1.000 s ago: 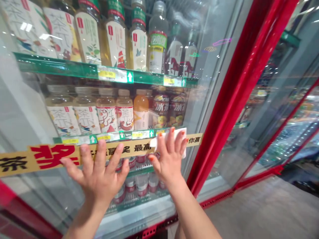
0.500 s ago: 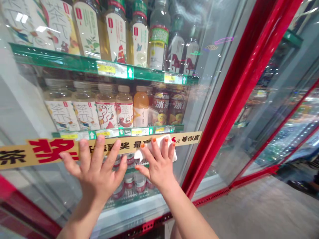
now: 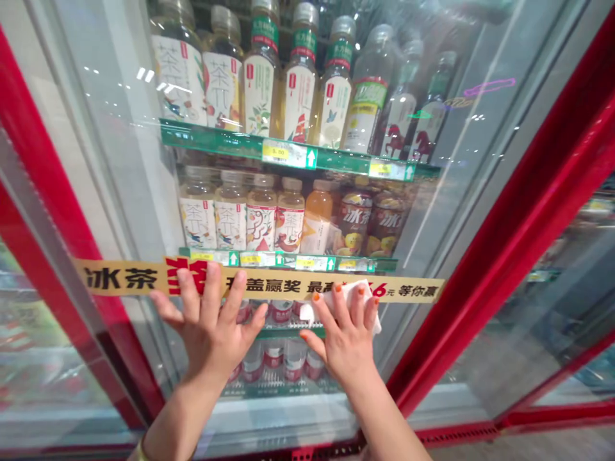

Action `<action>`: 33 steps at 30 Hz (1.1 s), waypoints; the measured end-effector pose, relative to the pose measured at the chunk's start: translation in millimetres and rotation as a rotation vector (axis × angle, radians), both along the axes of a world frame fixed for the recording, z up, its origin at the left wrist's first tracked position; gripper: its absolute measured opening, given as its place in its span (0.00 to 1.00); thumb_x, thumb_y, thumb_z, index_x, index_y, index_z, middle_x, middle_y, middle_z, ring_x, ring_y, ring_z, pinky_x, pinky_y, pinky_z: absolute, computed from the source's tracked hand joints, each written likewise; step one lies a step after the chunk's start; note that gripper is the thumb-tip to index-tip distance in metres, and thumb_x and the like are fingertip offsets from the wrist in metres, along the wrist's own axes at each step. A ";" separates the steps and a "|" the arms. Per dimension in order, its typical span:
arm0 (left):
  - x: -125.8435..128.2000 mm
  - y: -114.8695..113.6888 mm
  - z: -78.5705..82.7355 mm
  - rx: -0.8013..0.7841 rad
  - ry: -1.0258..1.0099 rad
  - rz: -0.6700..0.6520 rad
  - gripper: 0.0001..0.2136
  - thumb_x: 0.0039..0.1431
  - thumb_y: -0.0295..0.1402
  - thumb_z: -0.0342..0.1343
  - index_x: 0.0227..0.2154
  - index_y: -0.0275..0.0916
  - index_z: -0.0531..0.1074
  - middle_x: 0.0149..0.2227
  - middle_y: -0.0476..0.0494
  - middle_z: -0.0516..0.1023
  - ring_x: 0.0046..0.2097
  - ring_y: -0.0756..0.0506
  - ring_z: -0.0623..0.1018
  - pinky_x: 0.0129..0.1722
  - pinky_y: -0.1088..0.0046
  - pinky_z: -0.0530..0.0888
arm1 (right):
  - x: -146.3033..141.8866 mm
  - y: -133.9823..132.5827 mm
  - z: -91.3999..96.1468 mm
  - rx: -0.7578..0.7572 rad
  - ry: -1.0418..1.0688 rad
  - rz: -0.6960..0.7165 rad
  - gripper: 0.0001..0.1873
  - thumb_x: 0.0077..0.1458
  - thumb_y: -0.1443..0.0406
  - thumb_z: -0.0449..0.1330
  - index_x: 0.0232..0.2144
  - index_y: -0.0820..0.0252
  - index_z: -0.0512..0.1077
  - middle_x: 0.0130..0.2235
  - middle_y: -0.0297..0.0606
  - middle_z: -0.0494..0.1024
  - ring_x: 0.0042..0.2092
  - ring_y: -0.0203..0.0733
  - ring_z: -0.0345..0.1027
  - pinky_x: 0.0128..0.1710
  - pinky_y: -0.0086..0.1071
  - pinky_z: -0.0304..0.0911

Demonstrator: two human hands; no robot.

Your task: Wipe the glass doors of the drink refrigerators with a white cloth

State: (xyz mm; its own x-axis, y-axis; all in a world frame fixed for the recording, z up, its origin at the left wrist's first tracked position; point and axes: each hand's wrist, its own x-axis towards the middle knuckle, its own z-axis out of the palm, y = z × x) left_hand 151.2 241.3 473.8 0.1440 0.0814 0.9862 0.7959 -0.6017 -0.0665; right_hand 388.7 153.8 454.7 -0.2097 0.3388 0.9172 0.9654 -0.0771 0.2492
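My left hand (image 3: 211, 326) lies flat on the glass door (image 3: 432, 211) of a drinks fridge, fingers spread, over a yellow banner sticker (image 3: 269, 285) with red and black characters. My right hand (image 3: 343, 333) presses a white cloth (image 3: 369, 307) flat against the same glass, just right of the left hand, on the banner's right half. Its fingers are stretched out over the cloth. Behind the glass stand rows of tea and juice bottles (image 3: 262, 214) on green-edged shelves (image 3: 288, 153).
The door has a red frame (image 3: 519, 224) on the right and another red upright (image 3: 43, 192) on the left. More glass-fronted fridges stand to both sides. Small cans (image 3: 276, 358) fill the lowest visible shelf. Grey floor shows at the bottom right.
The view has swung left and up, showing the fridge's left frame. My right hand with the cloth slid left and slightly down along the banner. My left hand stayed flat on the glass.
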 end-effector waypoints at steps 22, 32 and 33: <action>-30.7 9.0 -15.3 0.003 0.017 -0.006 0.39 0.71 0.31 0.58 0.80 0.47 0.51 0.85 0.49 0.39 0.85 0.41 0.36 0.83 0.51 0.30 | -46.3 19.8 10.3 0.048 0.196 -0.048 0.46 0.75 0.46 0.51 0.83 0.48 0.35 0.85 0.42 0.30 0.84 0.68 0.15 0.79 0.77 0.30; -27.7 8.0 -19.9 -0.015 -0.024 -0.008 0.36 0.73 0.33 0.52 0.81 0.53 0.49 0.84 0.53 0.41 0.85 0.39 0.39 0.84 0.48 0.32 | -23.1 15.5 7.8 0.102 0.420 -0.045 0.41 0.78 0.50 0.43 0.83 0.49 0.32 0.84 0.45 0.23 0.83 0.74 0.15 0.71 0.91 0.26; -28.1 8.3 -20.3 -0.018 -0.028 -0.012 0.36 0.74 0.33 0.51 0.81 0.53 0.49 0.84 0.53 0.41 0.85 0.40 0.39 0.84 0.49 0.31 | -27.4 18.6 16.9 0.106 0.413 -0.043 0.42 0.78 0.49 0.43 0.83 0.49 0.32 0.84 0.46 0.23 0.83 0.75 0.16 0.71 0.92 0.28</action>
